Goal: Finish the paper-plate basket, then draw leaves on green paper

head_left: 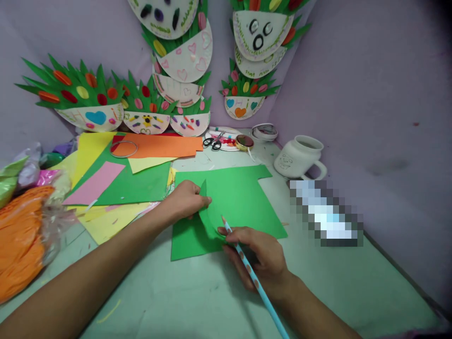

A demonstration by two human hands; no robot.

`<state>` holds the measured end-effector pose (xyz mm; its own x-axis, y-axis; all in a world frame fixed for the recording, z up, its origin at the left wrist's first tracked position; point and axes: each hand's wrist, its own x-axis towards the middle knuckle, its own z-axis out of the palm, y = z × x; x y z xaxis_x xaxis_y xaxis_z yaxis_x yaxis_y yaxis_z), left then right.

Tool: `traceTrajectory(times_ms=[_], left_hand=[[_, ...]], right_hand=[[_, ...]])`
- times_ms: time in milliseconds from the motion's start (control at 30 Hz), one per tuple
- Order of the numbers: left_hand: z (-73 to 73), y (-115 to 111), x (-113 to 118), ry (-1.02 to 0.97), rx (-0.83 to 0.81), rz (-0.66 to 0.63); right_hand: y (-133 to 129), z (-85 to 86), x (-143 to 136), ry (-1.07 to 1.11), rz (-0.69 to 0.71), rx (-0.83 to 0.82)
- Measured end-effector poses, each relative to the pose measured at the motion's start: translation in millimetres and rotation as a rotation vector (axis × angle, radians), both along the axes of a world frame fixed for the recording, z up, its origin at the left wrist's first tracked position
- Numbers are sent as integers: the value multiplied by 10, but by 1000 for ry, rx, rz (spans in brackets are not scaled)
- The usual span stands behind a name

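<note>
My left hand (187, 200) pinches a narrow, pointed green paper piece (204, 189), which stands up from a green paper sheet (243, 193) on the table. The piece curves down toward my right hand (263, 261), whose fingertips are at its lower end; whether they grip it too I cannot tell. A light blue pencil (254, 281) with brown dots is held in my right hand, its sharpened tip pointing up and left over the sheet. That sheet lies flat, with a notch cut at its upper right corner.
Coloured sheets, including an orange one (158, 145), lie at the back left beside bagged orange material (24, 235). Black-handled scissors (213, 142) rest behind the green sheet. A white mug (300, 155) and a blurred-out object (325, 214) are on the right. Half-plate crafts (95, 117) line the wall.
</note>
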<state>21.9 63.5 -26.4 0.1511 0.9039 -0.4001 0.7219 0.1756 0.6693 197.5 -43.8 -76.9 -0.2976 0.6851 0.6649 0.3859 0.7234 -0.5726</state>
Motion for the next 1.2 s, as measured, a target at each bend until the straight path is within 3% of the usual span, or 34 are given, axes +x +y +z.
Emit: traceTrajectory(times_ms=[67, 200, 300, 400, 467, 600, 700, 900, 1200], left_hand=[[-8, -3, -13, -4, 7, 11], [-36, 28, -70, -30, -59, -22], [-3, 58, -116, 10, -89, -43], [87, 62, -188, 330, 155, -120], [142, 33, -260, 507, 381, -254], [127, -93, -428, 477, 600, -677], [4, -203, -510, 463, 610, -816], [-233, -381, -458, 491, 560, -832], [-302, -641, -135, 587, 590, -599]], right_hand=[[13, 13, 8, 16, -79, -25], [71, 10, 89, 32, -441, -123], [127, -18, 163, -54, -535, -181], [153, -76, 201, -135, -517, -188], [151, -117, 214, -178, -486, -191], [180, -118, 273, -320, -382, -174], [302, -40, 352, -479, -242, -130], [575, -6, 430, -630, -103, -130], [517, -155, 433, -595, -142, -154]])
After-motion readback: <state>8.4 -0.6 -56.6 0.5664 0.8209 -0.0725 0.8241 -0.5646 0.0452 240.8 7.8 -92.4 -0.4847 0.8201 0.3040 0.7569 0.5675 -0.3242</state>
